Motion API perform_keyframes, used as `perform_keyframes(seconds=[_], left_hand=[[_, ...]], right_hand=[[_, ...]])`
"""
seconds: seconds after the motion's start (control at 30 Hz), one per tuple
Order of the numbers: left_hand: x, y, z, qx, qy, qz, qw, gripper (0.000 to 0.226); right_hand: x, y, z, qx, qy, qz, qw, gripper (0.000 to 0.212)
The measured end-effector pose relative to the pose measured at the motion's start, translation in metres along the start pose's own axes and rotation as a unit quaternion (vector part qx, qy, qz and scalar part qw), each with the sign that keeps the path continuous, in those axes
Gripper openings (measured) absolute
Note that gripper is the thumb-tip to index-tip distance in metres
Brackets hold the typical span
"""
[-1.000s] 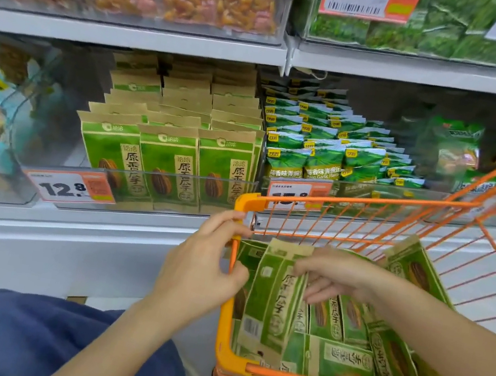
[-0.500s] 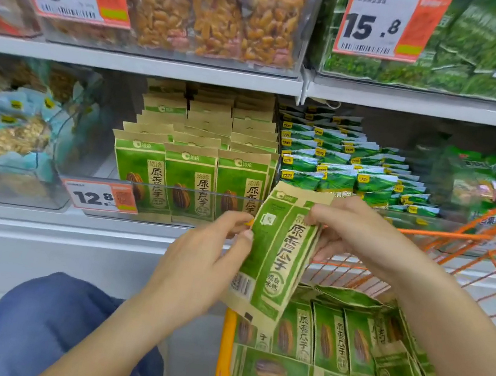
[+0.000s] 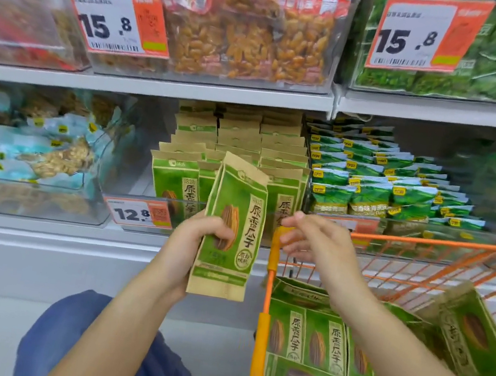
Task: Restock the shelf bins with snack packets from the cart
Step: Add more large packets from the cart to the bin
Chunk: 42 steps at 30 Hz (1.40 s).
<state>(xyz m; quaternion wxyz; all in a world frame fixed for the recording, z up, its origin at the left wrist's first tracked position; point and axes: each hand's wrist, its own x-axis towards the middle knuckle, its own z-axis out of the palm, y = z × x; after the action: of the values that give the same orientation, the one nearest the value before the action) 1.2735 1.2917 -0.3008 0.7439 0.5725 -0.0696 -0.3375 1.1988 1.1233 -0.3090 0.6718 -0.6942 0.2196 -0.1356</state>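
Head view: left hand now alone grips the packet upright before the shelf bin; right hand has released it, fingers apparently loose, above the cart.

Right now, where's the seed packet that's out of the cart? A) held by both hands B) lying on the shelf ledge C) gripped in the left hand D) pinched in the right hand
C: the left hand grips the upright seed packet by its edge, while the right hand hangs beside it holding nothing.
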Motion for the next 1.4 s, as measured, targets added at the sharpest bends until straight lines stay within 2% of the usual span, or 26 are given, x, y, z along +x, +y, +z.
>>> perform_keyframes(seconds=[0.1, 0.2, 0.3, 0.37, 0.43, 0.53, 0.6, 0.73, 0.8, 0.9, 0.97, 1.03, 1.17, 1.2, 1.3, 1.4], left_hand=[[0.003, 0.003, -0.012, -0.001, 0.028, 0.013, 1.0, 0.042], [0.003, 0.012, -0.029, -0.002, 0.053, 0.061, 0.997, 0.031], [0.008, 0.035, -0.057, -0.006, 0.102, 0.182, 0.978, 0.026], [0.016, 0.054, -0.075, 0.001, 0.103, 0.271, 0.957, 0.034], [0.028, 0.067, -0.089, 0.018, 0.096, 0.314, 0.944, 0.037], [0.045, 0.071, -0.093, 0.059, 0.072, 0.309, 0.947, 0.032], [0.052, 0.064, -0.094, 0.133, 0.077, 0.294, 0.943, 0.03], [0.06, 0.049, -0.112, 0.3, 0.176, 0.255, 0.902, 0.034], [0.058, 0.046, -0.117, 0.312, 0.172, 0.247, 0.901, 0.036], [0.051, 0.053, -0.117, 0.323, 0.15, 0.291, 0.888, 0.04], [0.048, 0.065, -0.116, 0.352, 0.146, 0.327, 0.865, 0.029], [0.05, 0.076, -0.118, 0.395, 0.143, 0.343, 0.84, 0.017], [0.064, 0.083, -0.121, 0.5, 0.184, 0.339, 0.776, 0.014], [0.068, 0.081, -0.122, 0.509, 0.194, 0.322, 0.774, 0.02], [0.074, 0.064, -0.123, 0.495, 0.209, 0.276, 0.797, 0.029], [0.075, 0.042, -0.128, 0.462, 0.208, 0.247, 0.826, 0.023]], right_hand=[[-0.002, 0.023, 0.022, -0.036, 0.022, -0.037, 0.998, 0.028], [0.0, 0.027, 0.031, -0.02, 0.035, -0.056, 0.998, 0.03], [0.003, 0.028, 0.038, -0.014, 0.037, -0.058, 0.998, 0.031], [0.004, 0.03, 0.044, -0.037, 0.033, -0.067, 0.997, 0.032], [0.003, 0.031, 0.047, -0.063, 0.023, -0.078, 0.995, 0.033], [0.0, 0.03, 0.048, -0.096, 0.007, -0.095, 0.991, 0.033], [-0.001, 0.026, 0.048, -0.12, -0.001, -0.106, 0.987, 0.032], [0.007, 0.006, 0.049, -0.168, -0.006, -0.151, 0.974, 0.021], [0.015, -0.013, 0.054, -0.211, 0.01, -0.213, 0.954, 0.015], [0.032, -0.05, 0.073, -0.294, -0.012, -0.305, 0.906, 0.042], [0.046, -0.071, 0.091, -0.35, -0.048, -0.34, 0.871, 0.05], [0.058, -0.081, 0.107, -0.388, -0.06, -0.352, 0.849, 0.045], [0.077, -0.08, 0.116, -0.426, -0.014, -0.35, 0.834, 0.017], [0.079, -0.077, 0.117, -0.445, -0.009, -0.349, 0.825, 0.015], [0.081, -0.065, 0.118, -0.512, -0.015, -0.357, 0.781, 0.017], [0.076, -0.055, 0.124, -0.569, -0.053, -0.364, 0.736, 0.018]])
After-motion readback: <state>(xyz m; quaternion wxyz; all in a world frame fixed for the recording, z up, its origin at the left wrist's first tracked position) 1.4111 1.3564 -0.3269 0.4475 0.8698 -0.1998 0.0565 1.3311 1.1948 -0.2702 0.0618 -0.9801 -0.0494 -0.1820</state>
